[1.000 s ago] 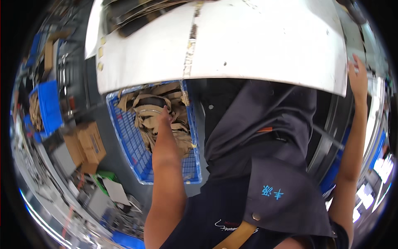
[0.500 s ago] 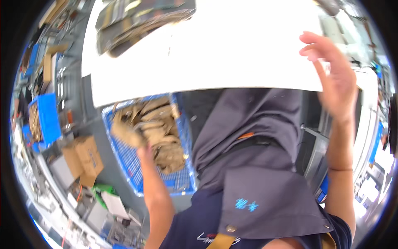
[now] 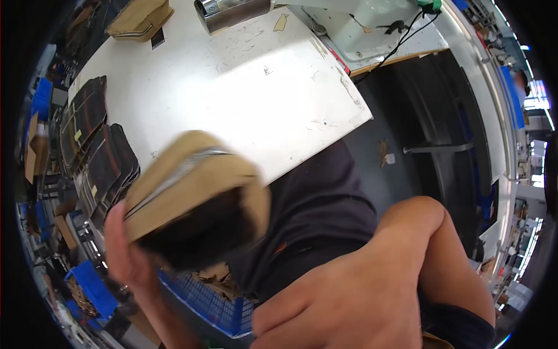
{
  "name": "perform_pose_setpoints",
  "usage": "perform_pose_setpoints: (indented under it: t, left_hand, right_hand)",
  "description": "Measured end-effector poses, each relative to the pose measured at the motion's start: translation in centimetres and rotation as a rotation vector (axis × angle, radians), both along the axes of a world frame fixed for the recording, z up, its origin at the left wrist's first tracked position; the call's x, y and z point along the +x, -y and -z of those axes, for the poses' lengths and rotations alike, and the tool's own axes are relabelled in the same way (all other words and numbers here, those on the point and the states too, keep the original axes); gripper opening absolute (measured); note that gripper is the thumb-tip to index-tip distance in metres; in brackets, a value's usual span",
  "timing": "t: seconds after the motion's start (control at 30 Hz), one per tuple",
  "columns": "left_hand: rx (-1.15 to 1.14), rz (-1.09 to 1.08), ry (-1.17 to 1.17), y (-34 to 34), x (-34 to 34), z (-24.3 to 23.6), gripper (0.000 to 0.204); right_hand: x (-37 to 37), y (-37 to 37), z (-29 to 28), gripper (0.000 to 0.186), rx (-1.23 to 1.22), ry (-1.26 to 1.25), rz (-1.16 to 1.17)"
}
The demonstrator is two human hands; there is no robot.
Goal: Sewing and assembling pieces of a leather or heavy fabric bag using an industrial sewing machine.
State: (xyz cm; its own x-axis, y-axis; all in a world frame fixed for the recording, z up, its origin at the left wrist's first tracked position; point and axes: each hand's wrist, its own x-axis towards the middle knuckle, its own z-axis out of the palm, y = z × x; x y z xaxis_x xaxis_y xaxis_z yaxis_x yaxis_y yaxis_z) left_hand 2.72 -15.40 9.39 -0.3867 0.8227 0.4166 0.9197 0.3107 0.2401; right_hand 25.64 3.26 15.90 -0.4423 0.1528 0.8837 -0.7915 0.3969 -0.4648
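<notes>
One tan fabric pouch [image 3: 195, 195] with a pale zip line along its top and a dark open inside is gripped from below by the left hand [image 3: 125, 247], fingers closed round its lower end, lifted over the near edge of the white desk [image 3: 244, 99] above the blue crate [image 3: 224, 311] of like pieces. The right hand [image 3: 349, 302] hangs close under the camera, loosely curled and holding nothing. Dark flat pieces [image 3: 96, 151] are stacked along the desk's left edge, another tan pouch [image 3: 139, 18] at its far corner.
</notes>
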Motion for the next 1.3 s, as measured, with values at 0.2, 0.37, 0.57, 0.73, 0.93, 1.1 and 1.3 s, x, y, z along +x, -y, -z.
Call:
perform_pose_setpoints:
  t: [0.2, 0.37, 0.57, 0.73, 0.93, 1.1, 1.3]
  left_hand:
    - [-0.317, 0.202, 0.045, -11.0, 0.2, 1.4, 0.044]
    - [-0.335, 0.354, 0.170, -14.4, -0.4, 1.1, 0.026]
    - [-0.090, 0.018, 0.230, -13.9, -1.2, 3.6, 0.037]
    - [-0.132, -0.150, 0.110, -13.2, -0.3, 4.5, 0.031]
    - [0.064, -0.149, 0.256, -11.0, -0.1, 3.0, 0.024]
    - [-0.045, -0.239, -0.140, -3.8, -8.6, 0.9, 0.042]
    - [-0.165, -0.292, 0.008, -1.3, -11.8, 2.7, 0.041]
  right_hand:
    - [-0.4, -8.8, 5.9, 0.041, 0.397, 0.528, 0.571]
    - [-3.8, -12.3, 11.8, 0.025, 0.494, 0.913, 0.609]
    - [-7.1, -12.1, 12.2, 0.038, 0.381, 0.922, 0.770]
    - [-6.0, -11.0, 12.2, 0.020, 0.432, 0.781, 0.915]
    - [-5.6, -12.2, 11.3, 0.023, 0.370, 0.865, 0.951]
    - [-5.9, -13.2, 12.5, 0.034, 0.261, 0.848, 0.894]
    - [-5.3, -13.1, 11.6, 0.036, 0.279, 0.929, 0.956]
